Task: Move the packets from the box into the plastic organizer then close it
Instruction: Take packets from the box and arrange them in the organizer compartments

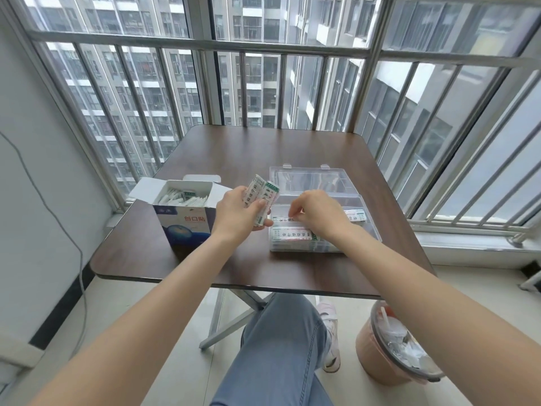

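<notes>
While left hand (238, 210) grips fanned packets (261, 197) between box (187, 213) and organizer (319, 221), right hand (314, 213) pinches one packet inside organizer. Risk: loose fan slips onto table (248, 153); uneven stacking blocks lid (313, 180), lying open behind organizer.

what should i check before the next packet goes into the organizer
1. Organizer lid open and lying back: ok.
2. Left hand grips a spare bundle of packets: ok.
3. Right hand pinches a packet over the organizer: ok.
4. Packets already lie flat inside: ok.
5. Box flaps open, more packets inside: ok.
6. Room left in the organizer under the right hand: cannot tell.
</notes>
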A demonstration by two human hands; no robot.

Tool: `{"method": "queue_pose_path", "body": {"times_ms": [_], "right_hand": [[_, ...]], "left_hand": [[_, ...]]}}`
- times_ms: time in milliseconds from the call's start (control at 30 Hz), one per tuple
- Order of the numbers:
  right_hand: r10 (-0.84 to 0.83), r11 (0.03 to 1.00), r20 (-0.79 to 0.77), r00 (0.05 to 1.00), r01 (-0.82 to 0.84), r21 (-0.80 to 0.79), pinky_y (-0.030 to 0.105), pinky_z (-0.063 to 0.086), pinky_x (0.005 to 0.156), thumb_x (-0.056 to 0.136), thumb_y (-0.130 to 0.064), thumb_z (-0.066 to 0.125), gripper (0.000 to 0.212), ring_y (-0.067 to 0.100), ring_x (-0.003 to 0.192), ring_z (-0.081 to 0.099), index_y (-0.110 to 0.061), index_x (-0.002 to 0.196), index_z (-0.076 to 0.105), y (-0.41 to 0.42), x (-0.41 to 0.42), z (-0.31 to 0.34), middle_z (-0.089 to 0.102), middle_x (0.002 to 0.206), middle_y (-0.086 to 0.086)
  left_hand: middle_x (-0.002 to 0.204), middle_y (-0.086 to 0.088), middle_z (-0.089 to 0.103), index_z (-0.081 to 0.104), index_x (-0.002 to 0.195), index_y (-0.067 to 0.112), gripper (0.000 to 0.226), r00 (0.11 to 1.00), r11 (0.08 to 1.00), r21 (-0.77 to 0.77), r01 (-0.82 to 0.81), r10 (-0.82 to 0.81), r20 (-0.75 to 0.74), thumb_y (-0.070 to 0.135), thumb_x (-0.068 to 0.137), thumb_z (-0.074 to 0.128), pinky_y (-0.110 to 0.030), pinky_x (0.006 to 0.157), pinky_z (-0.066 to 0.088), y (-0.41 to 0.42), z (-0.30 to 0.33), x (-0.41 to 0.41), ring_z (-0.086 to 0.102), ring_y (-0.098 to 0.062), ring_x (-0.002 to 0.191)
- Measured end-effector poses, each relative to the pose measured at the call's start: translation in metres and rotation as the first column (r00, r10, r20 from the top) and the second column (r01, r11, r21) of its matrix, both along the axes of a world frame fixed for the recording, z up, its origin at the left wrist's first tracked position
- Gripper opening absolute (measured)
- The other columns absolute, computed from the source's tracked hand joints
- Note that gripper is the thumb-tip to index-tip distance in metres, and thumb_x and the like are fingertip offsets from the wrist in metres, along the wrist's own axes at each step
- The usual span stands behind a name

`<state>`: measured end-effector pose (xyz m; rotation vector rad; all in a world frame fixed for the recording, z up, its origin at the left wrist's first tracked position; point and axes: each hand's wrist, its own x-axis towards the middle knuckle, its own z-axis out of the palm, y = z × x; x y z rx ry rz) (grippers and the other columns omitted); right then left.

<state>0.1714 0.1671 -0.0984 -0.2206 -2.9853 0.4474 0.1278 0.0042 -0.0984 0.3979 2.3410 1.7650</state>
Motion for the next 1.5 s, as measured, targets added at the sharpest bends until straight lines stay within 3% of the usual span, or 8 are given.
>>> {"method": "queue_pose_path", "body": {"times_ms": [433, 500, 567, 633, 833, 933, 1067, 1500], "right_hand": [[-0.017, 1.0, 0.054, 0.998, 0.016, 0.003, 0.037, 0.051, 0.079, 0.089, -0.013, 0.054, 0.019, 0.024, 0.096, 0.062, -0.016, 0.094, 0.073, 0.001, -0.005, 0.002, 0.069, 0.101, 0.004], [-0.045, 0.98, -0.031, 0.999, 0.038, -0.194, 0.035, 0.053, 0.079, 0.094, -0.018, 0.053, 0.019, 0.021, 0.09, 0.064, -0.011, 0.096, 0.071, 0.003, -0.004, 0.009, 0.07, 0.101, 0.006], [-0.143, 0.775, -0.094, 0.985, 0.053, -0.63, 0.021, 0.052, 0.064, 0.098, -0.026, 0.047, 0.027, 0.015, 0.075, 0.064, -0.009, 0.094, 0.067, 0.003, 0.002, 0.021, 0.07, 0.093, 0.009], [-0.165, 0.518, -0.067, 0.984, 0.029, -0.855, 0.017, 0.048, 0.054, 0.095, -0.034, 0.051, 0.029, 0.012, 0.066, 0.065, -0.01, 0.089, 0.066, 0.005, 0.01, 0.03, 0.07, 0.085, 0.007], [-0.188, 0.484, -0.071, 0.98, 0.03, -0.874, 0.015, 0.049, 0.053, 0.079, -0.006, 0.072, 0.008, 0.01, 0.062, 0.062, -0.007, 0.084, 0.065, 0.011, 0.023, 0.035, 0.066, 0.074, 0.006], [-0.229, 0.468, -0.079, 0.97, 0.039, -0.883, 0.015, 0.05, 0.054, 0.079, -0.004, 0.072, 0.016, 0.012, 0.064, 0.061, -0.007, 0.093, 0.066, 0.015, 0.028, 0.035, 0.065, 0.074, 0.006], [-0.254, 0.499, -0.084, 0.964, 0.056, -0.865, 0.014, 0.045, 0.051, 0.078, -0.01, 0.073, 0.009, 0.005, 0.053, 0.061, -0.014, 0.082, 0.066, 0.019, 0.032, 0.03, 0.067, 0.07, 0.002], [-0.375, 0.4, -0.06, 0.925, 0.103, -0.911, 0.017, 0.041, 0.053, 0.081, -0.012, 0.072, 0.009, 0.007, 0.054, 0.059, -0.015, 0.08, 0.063, 0.02, 0.029, 0.021, 0.067, 0.073, 0.002]], "left_hand": [[0.093, -0.012, 0.067, 0.057, 0.095, 0.01, 0.004, 0.998, 0.996, 0.053, 0.066, -0.067, 0.011, 0.009, 0.092, 0.058, -0.039, 0.064, 0.06, 0.001, 0.006, 0.005, 0.071, -0.024, 0.064], [0.092, -0.01, 0.067, 0.057, 0.096, 0.009, 0.006, 0.996, 0.992, 0.084, 0.091, -0.093, 0.018, 0.008, 0.091, 0.06, -0.038, 0.062, 0.06, 0.002, 0.008, 0.007, 0.071, -0.023, 0.062], [0.094, -0.011, 0.067, 0.058, 0.1, 0.005, 0.012, 0.994, 0.987, 0.129, 0.099, -0.105, 0.035, 0.005, 0.089, 0.062, -0.034, 0.059, 0.06, 0.004, 0.01, 0.009, 0.07, -0.022, 0.062], [0.096, -0.013, 0.066, 0.059, 0.104, 0.002, 0.019, 0.992, 0.98, 0.163, 0.112, -0.121, 0.047, 0.002, 0.086, 0.064, -0.031, 0.057, 0.059, 0.008, 0.011, 0.013, 0.07, -0.022, 0.067], [0.094, -0.013, 0.07, 0.064, 0.101, 0.008, 0.016, 0.991, 0.971, 0.203, 0.126, -0.133, 0.021, 0.008, 0.086, 0.067, -0.037, 0.066, 0.06, 0.025, 0.012, 0.019, 0.07, -0.024, 0.076], [0.095, -0.01, 0.07, 0.064, 0.101, 0.011, 0.012, 0.996, 0.973, 0.215, 0.08, -0.086, 0.021, 0.01, 0.089, 0.063, -0.033, 0.068, 0.059, 0.033, 0.011, 0.019, 0.068, -0.02, 0.082], [0.096, -0.013, 0.071, 0.065, 0.1, 0.009, 0.02, 0.998, 0.977, 0.209, 0.04, -0.048, 0.032, 0.008, 0.081, 0.072, -0.042, 0.076, 0.058, 0.04, 0.008, 0.016, 0.069, -0.026, 0.088], [0.083, -0.007, 0.067, 0.06, 0.101, 0.005, 0.011, 0.984, 0.945, 0.327, 0.004, -0.061, 0.165, 0.003, 0.09, 0.06, -0.02, 0.057, 0.056, 0.038, 0.006, 0.015, 0.067, -0.009, 0.063]]}}
